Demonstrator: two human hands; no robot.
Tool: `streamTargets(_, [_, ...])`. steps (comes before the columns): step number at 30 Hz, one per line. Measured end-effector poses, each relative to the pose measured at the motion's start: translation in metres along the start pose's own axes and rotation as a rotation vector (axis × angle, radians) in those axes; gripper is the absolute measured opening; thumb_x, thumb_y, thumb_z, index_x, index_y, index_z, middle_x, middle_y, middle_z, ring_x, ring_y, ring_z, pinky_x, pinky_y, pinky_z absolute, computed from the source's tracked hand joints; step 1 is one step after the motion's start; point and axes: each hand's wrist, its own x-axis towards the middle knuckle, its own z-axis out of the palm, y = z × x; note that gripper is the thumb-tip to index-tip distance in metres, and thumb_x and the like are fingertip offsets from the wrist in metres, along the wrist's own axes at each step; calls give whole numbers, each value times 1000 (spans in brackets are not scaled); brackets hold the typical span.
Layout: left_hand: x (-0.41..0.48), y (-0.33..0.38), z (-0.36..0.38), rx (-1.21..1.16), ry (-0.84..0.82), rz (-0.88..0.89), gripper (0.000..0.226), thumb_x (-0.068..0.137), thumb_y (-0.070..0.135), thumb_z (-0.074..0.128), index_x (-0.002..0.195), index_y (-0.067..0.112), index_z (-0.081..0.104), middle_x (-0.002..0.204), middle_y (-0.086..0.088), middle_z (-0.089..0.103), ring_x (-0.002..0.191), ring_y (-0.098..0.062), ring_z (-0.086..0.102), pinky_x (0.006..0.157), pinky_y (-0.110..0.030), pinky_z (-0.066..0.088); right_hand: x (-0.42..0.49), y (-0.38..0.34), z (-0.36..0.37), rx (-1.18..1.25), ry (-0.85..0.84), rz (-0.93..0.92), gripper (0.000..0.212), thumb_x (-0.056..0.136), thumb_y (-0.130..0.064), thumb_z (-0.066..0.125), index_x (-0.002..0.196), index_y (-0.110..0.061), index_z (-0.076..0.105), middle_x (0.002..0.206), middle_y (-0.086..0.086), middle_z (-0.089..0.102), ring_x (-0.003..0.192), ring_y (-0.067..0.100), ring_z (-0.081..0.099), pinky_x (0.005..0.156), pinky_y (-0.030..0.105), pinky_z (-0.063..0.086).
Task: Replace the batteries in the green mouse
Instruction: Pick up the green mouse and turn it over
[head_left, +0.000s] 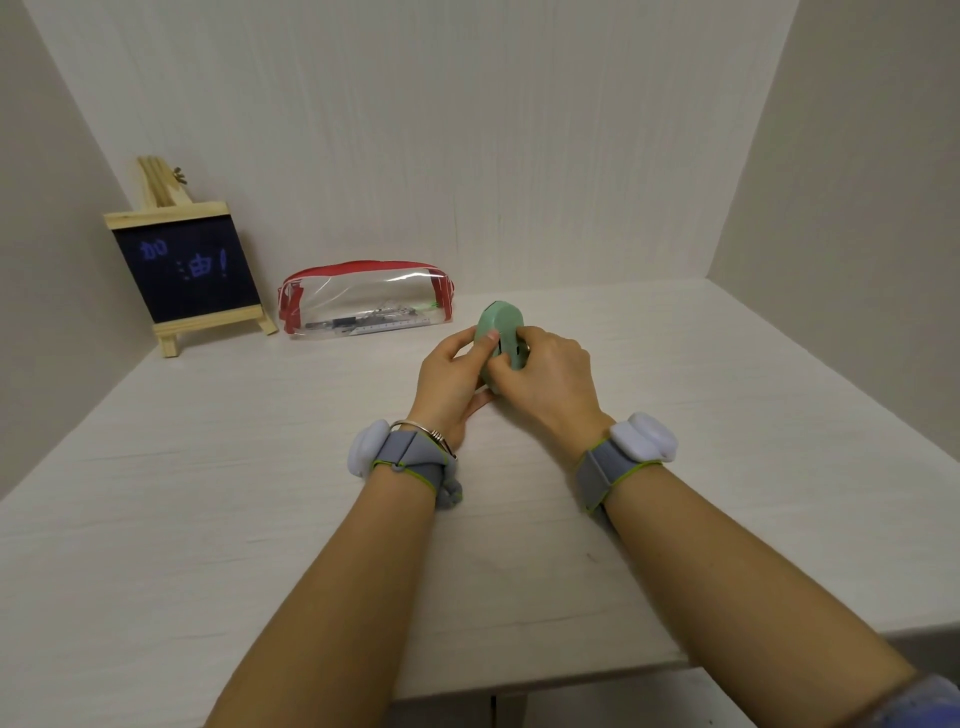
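Both hands close on the green mouse (500, 332), held on edge above the table (260, 493): left hand (451, 376) steadies it, right hand (545, 374) apparently works the underside (cover state unclear).

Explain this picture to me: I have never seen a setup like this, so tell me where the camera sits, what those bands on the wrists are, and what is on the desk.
The one picture comes from a camera worn on a person's head, looking down at their own bare arms. No machine is at work here. The left hand and the right hand together hold a green mouse, lifted and turned on edge, with the thumbs pressing on it. Each wrist carries a grey strap with a white pod; its purpose I cannot tell. The left wrist also wears a metal bangle. On the white desk, near the back wall, stand a small chalkboard on a wooden easel and a clear pencil case with red trim. No loose batteries show.
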Motion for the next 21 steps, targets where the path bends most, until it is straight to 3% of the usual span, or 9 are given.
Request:
streamTargets(11, [-2,0,3,50,4,56,37,90,20,62,127,14,57,91,-3,70,83,-19,68,73,-33,60,0,4,4,11,-3,-32,30,82,-23,42,73,-3,62,68,15,65,65,33,53,64,39,44])
streamTargets(14, [-1,1,0,31,6,46,37,91,20,61,128,13,57,97,-4,70,88,-21,68,73,-31,60,0,4,5,33,-5,-57,35,83,-32,42,71,-6,62,68,12,65,65,31,55,63,37,45])
streamTargets(18, [-1,2,-2,50,4,59,36,92,19,59,128,13,59,97,-4,71,87,-20,68,78,-34,59,1,6,6,21,-18,-92,29,88,-28,48,74,-8,64,71,13,67,69,31,57,65,38,46])
streamTargets(21, [0,2,0,115,16,106,38,90,17,61,128,13,59,101,-14,72,89,-24,68,83,-40,59,2,4,7,40,0,-88,28,89,-25,47,74,-7,62,70,14,67,67,32,56,64,40,46])
